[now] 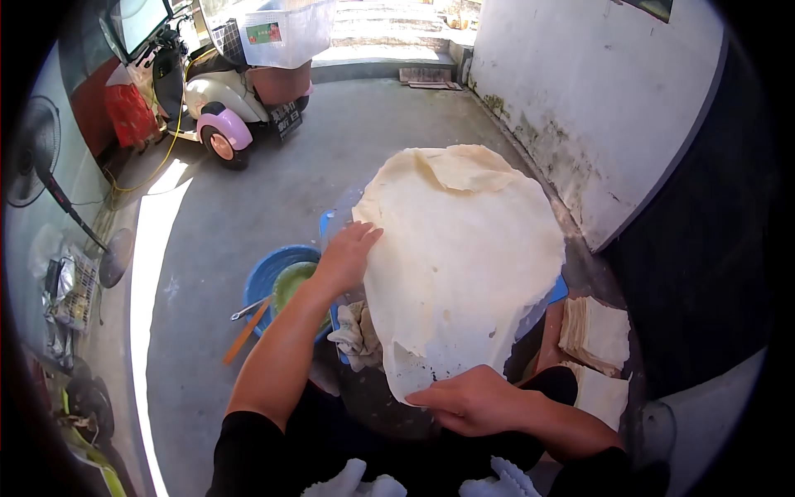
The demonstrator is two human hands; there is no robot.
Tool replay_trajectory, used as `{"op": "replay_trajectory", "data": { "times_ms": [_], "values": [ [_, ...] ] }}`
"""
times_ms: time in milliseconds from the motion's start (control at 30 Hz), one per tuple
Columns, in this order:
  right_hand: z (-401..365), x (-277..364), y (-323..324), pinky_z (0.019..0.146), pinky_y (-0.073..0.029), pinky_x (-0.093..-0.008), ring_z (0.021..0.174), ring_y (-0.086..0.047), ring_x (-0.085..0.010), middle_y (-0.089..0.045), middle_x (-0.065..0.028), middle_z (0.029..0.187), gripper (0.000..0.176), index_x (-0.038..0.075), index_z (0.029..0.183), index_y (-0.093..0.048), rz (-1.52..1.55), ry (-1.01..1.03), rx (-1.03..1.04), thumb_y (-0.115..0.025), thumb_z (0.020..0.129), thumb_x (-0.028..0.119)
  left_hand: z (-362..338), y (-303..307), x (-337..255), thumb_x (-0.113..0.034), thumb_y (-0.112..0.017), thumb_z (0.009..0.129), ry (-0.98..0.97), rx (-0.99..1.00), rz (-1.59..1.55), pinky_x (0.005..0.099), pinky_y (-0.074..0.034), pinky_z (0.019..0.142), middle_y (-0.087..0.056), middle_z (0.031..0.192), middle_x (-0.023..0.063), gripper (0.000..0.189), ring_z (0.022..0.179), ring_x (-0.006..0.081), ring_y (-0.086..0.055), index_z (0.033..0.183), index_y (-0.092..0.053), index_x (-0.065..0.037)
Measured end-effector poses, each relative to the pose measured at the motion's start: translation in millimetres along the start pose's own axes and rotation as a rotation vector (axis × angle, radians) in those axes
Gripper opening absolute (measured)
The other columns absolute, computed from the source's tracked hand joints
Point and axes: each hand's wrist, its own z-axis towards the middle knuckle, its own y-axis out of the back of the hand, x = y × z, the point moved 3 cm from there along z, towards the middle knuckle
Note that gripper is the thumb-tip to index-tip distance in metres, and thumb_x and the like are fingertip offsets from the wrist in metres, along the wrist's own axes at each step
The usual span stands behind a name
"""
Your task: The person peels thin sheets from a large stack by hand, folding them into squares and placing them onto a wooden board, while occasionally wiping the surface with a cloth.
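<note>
A large, thin, cream-coloured dough sheet [464, 257] spreads in front of me, with a fold at its far edge and small dark specks near its lower end. My left hand [351, 253] is at the sheet's left edge, fingers closed over the rim, the thumb hidden. At the near edge, my right hand [472, 401] pinches the sheet between thumb and fingers. Beneath it, parts of a blue-edged support [560, 289] show. A crumpled cloth [358, 335] lies by the sheet's lower left side.
Left of the sheet stands a blue basin [263, 277] holding a green one [291, 284], with an orange-handled tool [246, 333] leaning there. Folded sheets are stacked at right [596, 334]. Farther off are a scooter [217, 99], a fan [50, 166] and a white wall [596, 99].
</note>
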Motion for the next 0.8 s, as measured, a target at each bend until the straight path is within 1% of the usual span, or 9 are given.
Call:
{"op": "replay_trajectory", "data": {
  "times_ms": [233, 333, 400, 433, 500, 533, 600, 700, 800],
  "values": [
    [-18.0, 9.1, -11.8, 0.061, -0.052, -0.0413, 0.075, -0.068, -0.0324, -0.068, -0.0098, 0.086, 0.037, 0.014, 0.120, -0.064, 0.076, 0.031, -0.038, -0.061, 0.084, 0.010, -2.2, -5.9, -4.1, 0.007, -0.048, 0.079, 0.020, -0.030, -0.136, 0.0415, -0.038, 0.114, -0.051, 0.143, 0.0195, 0.059, 0.135, 0.0358, -0.047, 0.136, -0.056, -0.006],
    [-22.5, 19.2, -10.5, 0.063, -0.053, -0.0411, 0.076, -0.068, -0.0325, -0.068, -0.0100, 0.087, 0.037, 0.014, 0.121, -0.064, 0.041, 0.027, -0.009, -0.061, 0.084, 0.009, -7.1, -3.7, -8.6, 0.007, -0.050, 0.078, 0.047, -0.031, -0.140, 0.0416, -0.042, 0.108, -0.057, 0.134, 0.0192, 0.056, 0.128, 0.0360, -0.052, 0.133, -0.059, -0.005],
    [-28.5, 24.4, -7.6, 0.063, -0.053, -0.0411, 0.076, -0.068, -0.0325, -0.069, -0.0101, 0.088, 0.038, 0.014, 0.121, -0.065, 0.017, 0.013, 0.012, -0.061, 0.084, 0.009, -10.4, 4.2, -14.7, 0.004, -0.055, 0.077, 0.056, -0.062, -0.133, 0.0437, -0.047, 0.098, -0.062, 0.115, 0.0176, 0.052, 0.114, 0.0358, -0.057, 0.128, -0.062, -0.005],
    [-33.3, 25.6, -6.0, 0.064, -0.053, -0.0412, 0.076, -0.068, -0.0326, -0.069, -0.0102, 0.089, 0.038, 0.014, 0.122, -0.065, 0.049, 0.026, 0.005, -0.061, 0.084, 0.009, -11.5, 5.4, -15.4, 0.004, -0.055, 0.077, 0.052, -0.063, -0.129, 0.0437, -0.047, 0.098, -0.062, 0.115, 0.0176, 0.052, 0.114, 0.0358, -0.057, 0.128, -0.062, -0.005],
    [-40.4, 29.4, -3.0, 0.065, -0.053, -0.0412, 0.076, -0.068, -0.0327, -0.069, -0.0103, 0.090, 0.039, 0.014, 0.123, -0.064, 0.081, 0.041, -0.005, -0.061, 0.084, 0.008, -15.7, 3.4, -15.8, 0.000, -0.061, 0.075, 0.027, -0.087, -0.054, 0.0450, -0.049, 0.088, -0.061, 0.100, 0.0151, 0.043, 0.101, 0.0357, -0.059, 0.118, -0.067, -0.006],
    [-43.0, 32.4, -0.7, 0.065, -0.053, -0.0405, 0.076, -0.068, -0.0323, -0.070, -0.0105, 0.090, 0.039, 0.014, 0.123, -0.065, 0.112, 0.047, -0.015, -0.061, 0.085, 0.008, -18.5, 1.5, -16.0, 0.000, -0.061, 0.075, 0.025, -0.087, -0.052, 0.0450, -0.049, 0.088, -0.061, 0.100, 0.0151, 0.043, 0.101, 0.0357, -0.059, 0.118, -0.067, -0.006],
    [-48.6, 34.5, 0.4, 0.065, -0.054, -0.0398, 0.075, -0.068, -0.0320, -0.070, -0.0107, 0.089, 0.040, 0.014, 0.124, -0.065, 0.141, 0.058, -0.026, -0.061, 0.085, 0.008, -23.4, -0.1, -18.0, -0.005, -0.066, 0.073, -0.013, -0.091, -0.042, 0.0444, -0.049, 0.085, -0.060, 0.095, 0.0138, 0.034, 0.096, 0.0353, -0.059, 0.106, -0.070, -0.008],
    [-57.2, 34.4, 1.6, 0.066, -0.054, -0.0379, 0.073, -0.068, -0.0311, -0.070, -0.0110, 0.086, 0.039, 0.014, 0.123, -0.067, 0.159, 0.050, -0.070, -0.062, 0.085, 0.008, -29.3, 2.8, -23.4, -0.006, -0.068, 0.071, -0.032, -0.152, -0.122, 0.0449, -0.049, 0.085, -0.061, 0.092, 0.0132, 0.025, 0.094, 0.0352, -0.060, 0.095, -0.071, -0.008],
    [-65.6, 40.9, 14.6, 0.070, -0.055, -0.0329, 0.079, -0.069, -0.0280, -0.071, -0.0092, 0.093, 0.040, 0.009, 0.122, -0.069, 0.196, 0.018, -0.031, -0.065, 0.083, 0.002, -38.9, 16.5, -33.1, -0.008, -0.070, 0.069, -0.008, -0.210, -0.210, 0.0430, -0.051, 0.084, -0.062, 0.092, 0.0136, 0.021, 0.095, 0.0363, -0.060, 0.091, -0.071, -0.008]
  ]
}}
